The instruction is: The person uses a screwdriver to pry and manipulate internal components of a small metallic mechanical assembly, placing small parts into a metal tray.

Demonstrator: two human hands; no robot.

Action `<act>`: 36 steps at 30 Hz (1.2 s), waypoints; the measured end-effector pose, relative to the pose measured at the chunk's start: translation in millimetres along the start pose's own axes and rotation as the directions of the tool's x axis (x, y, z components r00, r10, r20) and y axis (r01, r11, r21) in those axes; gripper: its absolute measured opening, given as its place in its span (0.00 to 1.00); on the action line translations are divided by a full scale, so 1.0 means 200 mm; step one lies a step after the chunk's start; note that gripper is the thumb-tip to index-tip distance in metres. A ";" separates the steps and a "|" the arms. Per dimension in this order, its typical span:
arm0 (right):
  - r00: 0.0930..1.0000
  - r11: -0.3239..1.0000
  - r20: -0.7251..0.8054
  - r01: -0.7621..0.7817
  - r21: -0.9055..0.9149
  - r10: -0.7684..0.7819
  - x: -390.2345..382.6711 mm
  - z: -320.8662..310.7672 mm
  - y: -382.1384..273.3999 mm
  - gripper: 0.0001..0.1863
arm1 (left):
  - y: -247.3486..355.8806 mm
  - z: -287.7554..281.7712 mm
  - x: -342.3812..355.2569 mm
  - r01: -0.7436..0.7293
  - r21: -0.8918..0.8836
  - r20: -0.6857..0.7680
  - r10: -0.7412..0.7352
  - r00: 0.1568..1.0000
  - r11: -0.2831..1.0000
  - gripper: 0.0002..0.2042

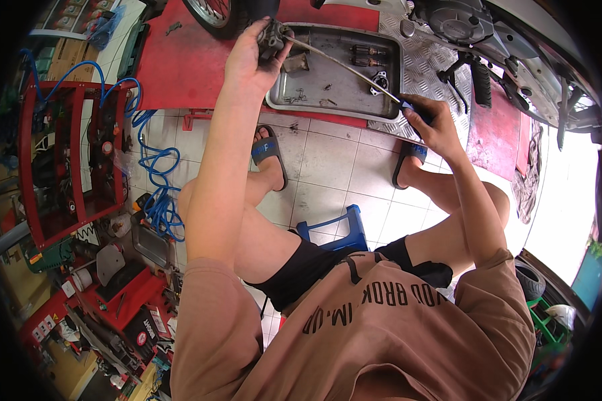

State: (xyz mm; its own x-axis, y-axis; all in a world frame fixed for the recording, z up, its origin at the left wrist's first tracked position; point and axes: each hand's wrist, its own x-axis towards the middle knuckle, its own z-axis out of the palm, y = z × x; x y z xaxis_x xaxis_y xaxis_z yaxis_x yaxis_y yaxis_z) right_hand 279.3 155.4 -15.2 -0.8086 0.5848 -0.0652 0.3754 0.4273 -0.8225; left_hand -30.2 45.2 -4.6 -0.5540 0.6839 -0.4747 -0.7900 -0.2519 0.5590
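At the upper middle my left hand (247, 60) is closed around a dirty grey metal engine part (271, 41), which looks like a carburetor. My right hand (435, 123), farther right, grips the dark blue handle of a long screwdriver (344, 65). Its thin shaft slants up and left, and its tip meets the metal part beside my left fingers. Below the shaft lies a metal tray (348, 93). In it are a small cup-shaped metal piece (296, 63), two dark cylindrical pieces (368, 55), a flanged metal piece (380, 83) and several small loose parts (294, 95).
A motorcycle (468, 30) stands at the upper right, with a wheel (214, 13) at the top. The tray rests on a red and metal-plated platform (180, 67). A blue stool (344, 230) is under me. A coiled blue hose (160, 187) and red rack (80, 154) are left.
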 end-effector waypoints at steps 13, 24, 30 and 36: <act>0.992 0.939 0.033 0.125 -0.320 -0.121 0.02 -0.12 0.02 0.14 | -0.01 -0.02 0.02 -0.286 0.601 0.145 0.250 0.957 0.746 0.15; 0.911 0.848 0.255 -0.400 0.348 0.325 -0.08 0.03 0.09 0.23 | -0.08 -0.04 0.09 -0.419 0.481 0.139 0.405 0.904 0.770 0.07; 0.964 0.924 -0.190 0.106 -0.367 -0.186 -0.06 0.08 0.02 0.13 | -0.21 -0.18 0.17 -0.309 0.599 -0.030 0.407 0.913 0.738 0.07; 0.984 0.955 -0.130 0.081 -0.286 -0.123 0.00 0.06 0.05 0.13 | -0.19 -0.21 0.22 -0.165 0.563 -0.196 0.324 0.926 0.810 0.08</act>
State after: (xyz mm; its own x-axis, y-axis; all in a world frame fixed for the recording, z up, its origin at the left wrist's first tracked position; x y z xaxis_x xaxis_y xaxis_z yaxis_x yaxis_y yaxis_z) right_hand 276.4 150.9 -30.1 -0.7827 0.6125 0.1103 0.4222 0.6528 -0.6290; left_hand -35.0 56.0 -75.7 -0.8202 0.4172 -0.3915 -0.4011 0.0686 0.9135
